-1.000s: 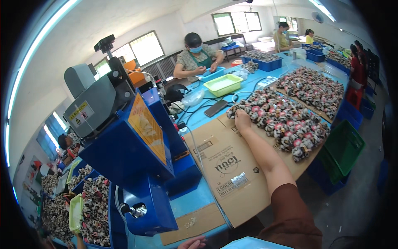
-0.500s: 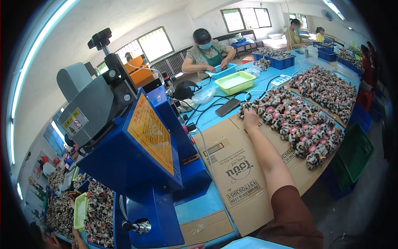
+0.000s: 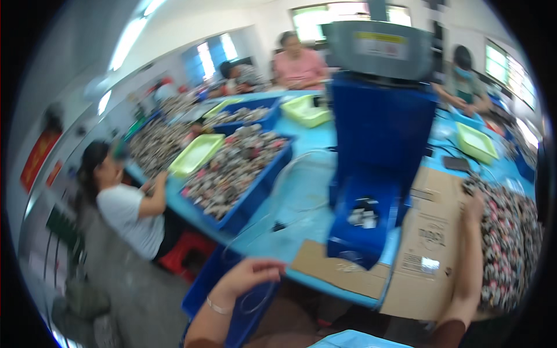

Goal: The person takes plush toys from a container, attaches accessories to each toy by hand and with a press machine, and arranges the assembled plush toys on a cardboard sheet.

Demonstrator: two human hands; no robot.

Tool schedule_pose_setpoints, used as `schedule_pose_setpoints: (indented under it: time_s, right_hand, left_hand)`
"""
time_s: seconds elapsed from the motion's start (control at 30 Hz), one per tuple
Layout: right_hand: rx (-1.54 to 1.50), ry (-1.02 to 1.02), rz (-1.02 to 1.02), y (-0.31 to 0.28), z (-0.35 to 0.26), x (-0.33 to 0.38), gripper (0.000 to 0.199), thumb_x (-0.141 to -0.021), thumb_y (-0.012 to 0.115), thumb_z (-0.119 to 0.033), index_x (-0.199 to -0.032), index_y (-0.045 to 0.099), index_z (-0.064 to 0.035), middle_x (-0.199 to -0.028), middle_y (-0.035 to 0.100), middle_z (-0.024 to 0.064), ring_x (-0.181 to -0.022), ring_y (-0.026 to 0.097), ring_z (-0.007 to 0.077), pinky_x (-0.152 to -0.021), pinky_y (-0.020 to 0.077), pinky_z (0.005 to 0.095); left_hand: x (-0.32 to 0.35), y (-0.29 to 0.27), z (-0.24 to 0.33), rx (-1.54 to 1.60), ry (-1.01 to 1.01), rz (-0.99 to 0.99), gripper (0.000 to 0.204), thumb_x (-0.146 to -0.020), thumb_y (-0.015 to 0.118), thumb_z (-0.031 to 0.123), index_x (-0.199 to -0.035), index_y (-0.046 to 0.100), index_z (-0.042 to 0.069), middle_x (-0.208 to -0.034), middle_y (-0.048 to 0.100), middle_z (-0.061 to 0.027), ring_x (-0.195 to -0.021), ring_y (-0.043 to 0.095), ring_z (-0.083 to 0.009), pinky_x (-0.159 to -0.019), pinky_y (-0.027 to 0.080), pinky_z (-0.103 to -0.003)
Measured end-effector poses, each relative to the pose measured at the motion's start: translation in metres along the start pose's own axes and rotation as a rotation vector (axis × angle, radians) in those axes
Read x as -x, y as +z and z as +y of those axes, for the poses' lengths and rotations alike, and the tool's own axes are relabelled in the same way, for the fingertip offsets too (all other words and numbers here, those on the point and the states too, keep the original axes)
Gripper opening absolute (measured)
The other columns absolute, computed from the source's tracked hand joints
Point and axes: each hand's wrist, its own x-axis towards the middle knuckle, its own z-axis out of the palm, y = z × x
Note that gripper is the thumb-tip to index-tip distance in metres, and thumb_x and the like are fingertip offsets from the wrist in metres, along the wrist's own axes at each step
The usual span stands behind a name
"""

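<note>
My left hand (image 3: 252, 275), with a thin bracelet at its wrist, hovers at the near table edge above a blue bin (image 3: 203, 296). Its fingers are stretched out, and I see nothing in them. At the right, my right hand (image 3: 474, 206) reaches across a flattened cardboard sheet (image 3: 432, 232) to the left edge of a pile of small grey, black-and-white fluffy pieces with pink parts (image 3: 507, 243). Blur and the pile hide its fingertips, so any hold is unclear. Between my hands stands a blue bench press machine (image 3: 377, 139) with a grey top.
Blue bins of fluffy pieces (image 3: 284, 152) and a light green tray (image 3: 197, 155) stand at the left. A white cable (image 3: 284, 174) crosses the blue table. One person (image 3: 130, 203) sits at the left; others work across the table. A dark phone (image 3: 456, 163) lies beyond the cardboard.
The view has swung left, bringing the machine toward the middle and the seated person at the left into sight. My left hand now shows. My right hand remains at the pile's edge.
</note>
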Motion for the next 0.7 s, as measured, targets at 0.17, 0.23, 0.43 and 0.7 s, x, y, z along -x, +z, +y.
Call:
schedule_pose_setpoints:
  time_s: [0.17,0.23,0.43,0.7]
  right_hand:
    - [-0.103,-0.289,-0.012,-0.028,-0.053,0.076,0.020,-0.093,0.058,-0.009,-0.110,0.057,0.0018,-0.098,0.062,0.0173,-0.088,0.062,0.0299,-0.077,0.0488,0.0372]
    - [-0.249,-0.239,-0.082,-0.064,-0.092,0.118,0.019,-0.094,0.057,-0.008,-0.110,0.058,0.0024,-0.091,0.061,0.0138,-0.080,0.061,0.0224,-0.069,0.0485,0.0335]
    - [-0.365,-0.145,-0.228,-0.126,-0.157,0.232,0.010,-0.094,0.057,-0.006,-0.100,0.061,0.0003,-0.083,0.060,0.0065,-0.070,0.060,0.0132,-0.055,0.0469,0.0253]
    - [-0.398,-0.089,-0.266,-0.139,-0.196,0.284,0.009,-0.093,0.057,-0.005,-0.099,0.062,-0.0007,-0.083,0.060,0.0069,-0.069,0.061,0.0140,-0.052,0.0468,0.0245]
  left_hand:
    - [0.004,-0.109,0.058,-0.217,0.306,0.584,0.031,-0.091,0.065,0.019,-0.112,0.067,-0.003,-0.092,0.068,-0.0060,-0.079,0.062,-0.0118,-0.074,0.049,-0.026]
    - [-0.016,-0.175,0.054,-0.524,0.347,0.862,0.032,-0.084,0.071,0.019,-0.112,0.069,0.004,-0.091,0.069,-0.0072,-0.081,0.064,-0.0163,-0.073,0.050,-0.028]
    - [-0.106,-0.237,0.046,-1.580,0.441,0.651,0.041,-0.074,0.068,0.007,-0.114,0.071,0.018,-0.095,0.070,-0.0097,-0.095,0.065,-0.0296,-0.095,0.043,-0.045]
    - [-0.130,-0.257,0.049,-1.478,0.156,0.569,0.026,-0.076,0.063,0.006,-0.099,0.073,0.014,-0.099,0.071,-0.0109,-0.102,0.066,-0.0286,-0.100,0.039,-0.046]
